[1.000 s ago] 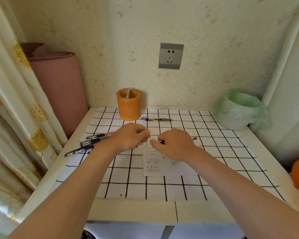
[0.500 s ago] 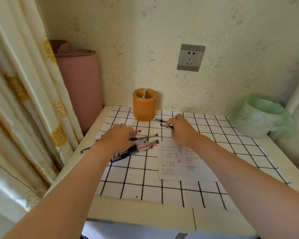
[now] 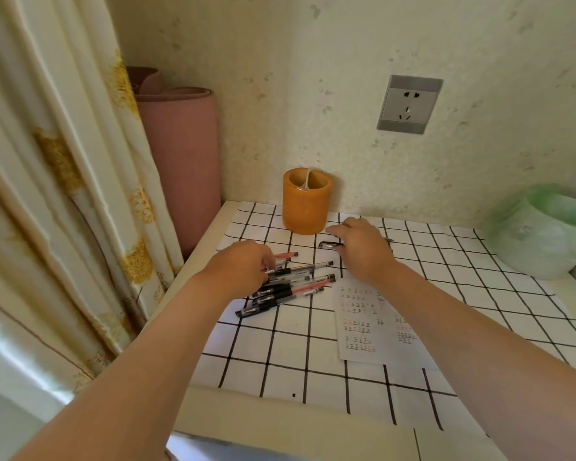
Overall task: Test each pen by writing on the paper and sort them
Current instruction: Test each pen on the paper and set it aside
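Several gel pens (image 3: 293,287), black and red, lie in a loose pile on the checked table cover, left of the paper. My left hand (image 3: 243,269) is over the pile's left end, its curled fingertips pinching one pen there. Right of the orange pen holder (image 3: 306,207), my right hand (image 3: 363,251) grips a black pen (image 3: 330,245) low over the cover. That pen's clip end sticks out to the left and its tip to the right. The white paper (image 3: 373,324) with rows of small written marks lies in front of my right hand.
A green-bagged bin (image 3: 542,234) stands at the table's back right. A rolled pink mat (image 3: 180,154) leans in the left corner behind a curtain (image 3: 47,194). A wall socket (image 3: 408,104) is above the table. The table's front edge (image 3: 296,430) is near me.
The view swung left and closer. My right hand carried the black pen from over the paper back toward the holder. My left hand moved onto the pen pile.
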Tool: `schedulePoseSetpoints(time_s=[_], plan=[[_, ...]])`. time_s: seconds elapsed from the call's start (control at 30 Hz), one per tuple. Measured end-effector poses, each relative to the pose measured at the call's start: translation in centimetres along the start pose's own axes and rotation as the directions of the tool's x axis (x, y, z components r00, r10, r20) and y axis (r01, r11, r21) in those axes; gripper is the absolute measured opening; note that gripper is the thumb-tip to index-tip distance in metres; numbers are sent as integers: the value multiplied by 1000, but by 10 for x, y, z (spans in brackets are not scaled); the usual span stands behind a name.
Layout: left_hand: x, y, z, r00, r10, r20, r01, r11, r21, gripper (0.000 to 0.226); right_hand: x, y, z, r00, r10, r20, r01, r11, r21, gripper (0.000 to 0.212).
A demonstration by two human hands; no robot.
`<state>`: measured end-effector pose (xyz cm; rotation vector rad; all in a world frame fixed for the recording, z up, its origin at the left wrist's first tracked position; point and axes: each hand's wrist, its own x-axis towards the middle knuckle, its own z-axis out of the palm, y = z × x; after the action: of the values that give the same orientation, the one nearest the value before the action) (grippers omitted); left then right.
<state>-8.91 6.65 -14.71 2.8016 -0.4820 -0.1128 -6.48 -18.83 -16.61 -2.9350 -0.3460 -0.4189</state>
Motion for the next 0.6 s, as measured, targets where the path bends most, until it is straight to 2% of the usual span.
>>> schedulePoseSetpoints(time_s=[0.1,0.17,0.3,0.5,0.6], plan=[[-1,-1,2,1000,10,-17,-11,999,-34,21,1,-26,-6,992,-106,-65,113,987,117,28],[-3,-1,2,1000,10,-24,-12,997,-72,21,-1,-47,-11,983,-181,-9,179,960,215,20],[-6,0,-3,995,25,-92,-44,977,-209,24,-6,-78,-13,952,-289,103,248,923,295,27],[-16,8,-10,994,59,-87,-86,934,-347,34,-15,-79,-20,958,-240,159,162,905,394,18],[-21,5,-13,997,54,-51,-65,968,-243,33,-26,-68,-33,976,-157,151,77,898,434,17]])
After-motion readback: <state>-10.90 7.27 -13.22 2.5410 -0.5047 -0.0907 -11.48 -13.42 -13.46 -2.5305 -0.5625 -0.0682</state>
